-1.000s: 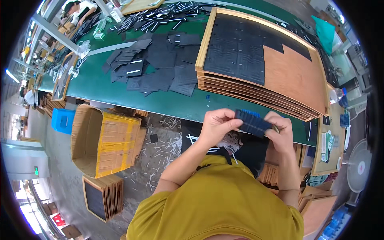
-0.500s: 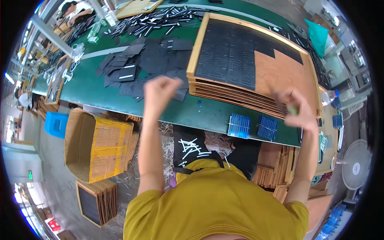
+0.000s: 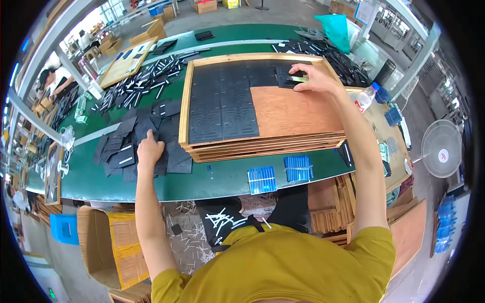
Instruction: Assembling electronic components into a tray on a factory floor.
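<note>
My left hand (image 3: 150,148) reaches onto a loose pile of thin black sheets (image 3: 129,128), its index finger stretched out and touching them, the other fingers partly hidden. Over the far right of a wood-framed tray (image 3: 186,101), my right hand (image 3: 314,80) has thumb and fingers round a small black square piece (image 3: 286,78). A slim green thing (image 3: 298,79) shows between those fingers; its kind is unclear. Black squares (image 3: 222,103) cover the tray's left side and part of its far edge. Bare reddish wood (image 3: 298,112) shows on the rest. More trays are stacked beneath.
Two bundles of blue plastic strips (image 3: 261,180) lie at the green table's (image 3: 202,188) near edge. Black-and-white strips (image 3: 139,81) are heaped behind the sheets. A bottle (image 3: 367,97) and a fan (image 3: 441,149) stand right; a cardboard box (image 3: 96,242) is lower left.
My view has shifted. My left hand has gone from a closed pose to the sheet pile. My right hand has moved from the tray's near right side to its far edge.
</note>
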A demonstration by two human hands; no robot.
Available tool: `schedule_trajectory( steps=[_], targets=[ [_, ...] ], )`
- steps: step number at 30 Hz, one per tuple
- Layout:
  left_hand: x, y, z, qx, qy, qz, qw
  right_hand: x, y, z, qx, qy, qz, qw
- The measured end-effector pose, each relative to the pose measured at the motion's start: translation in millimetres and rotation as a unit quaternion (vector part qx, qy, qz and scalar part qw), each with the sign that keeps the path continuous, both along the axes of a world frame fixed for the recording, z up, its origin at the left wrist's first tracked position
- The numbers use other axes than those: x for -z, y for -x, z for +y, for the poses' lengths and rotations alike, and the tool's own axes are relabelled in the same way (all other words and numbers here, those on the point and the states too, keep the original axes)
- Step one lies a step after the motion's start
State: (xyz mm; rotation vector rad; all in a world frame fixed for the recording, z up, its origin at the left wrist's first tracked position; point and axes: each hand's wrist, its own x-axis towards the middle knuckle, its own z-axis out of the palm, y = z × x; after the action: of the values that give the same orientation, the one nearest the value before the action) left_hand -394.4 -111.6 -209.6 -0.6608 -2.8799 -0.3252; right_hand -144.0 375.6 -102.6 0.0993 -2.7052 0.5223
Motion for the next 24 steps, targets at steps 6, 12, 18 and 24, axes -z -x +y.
schedule_trajectory(
  steps=[6, 12, 18, 24],
  targets=[
    [-23.9, -2.8, -43.2, 0.054, -0.142, 0.056, 0.987, -18.3, 8.7, -3.3, 0.100, 0.148, -0.187, 0.966],
    [-56.3, -42.2, -81.7, 0.033, -0.285, -0.020, 0.958, -25.9, 19.2, -13.3, 0.103, 0.152, -0.217, 0.959],
    [-66.0, -104.9, -80.4, 0.035, -0.528, -0.199, 0.825, -19.1, 10.4, -7.7, 0.090, 0.237, -0.215, 0.943],
    [-54.1, -168.6, -53.4, 0.057, -0.684, -0.381, 0.620, -22.4, -11.9, -19.7, 0.072, 0.229, 0.020, 0.971]
  ],
)
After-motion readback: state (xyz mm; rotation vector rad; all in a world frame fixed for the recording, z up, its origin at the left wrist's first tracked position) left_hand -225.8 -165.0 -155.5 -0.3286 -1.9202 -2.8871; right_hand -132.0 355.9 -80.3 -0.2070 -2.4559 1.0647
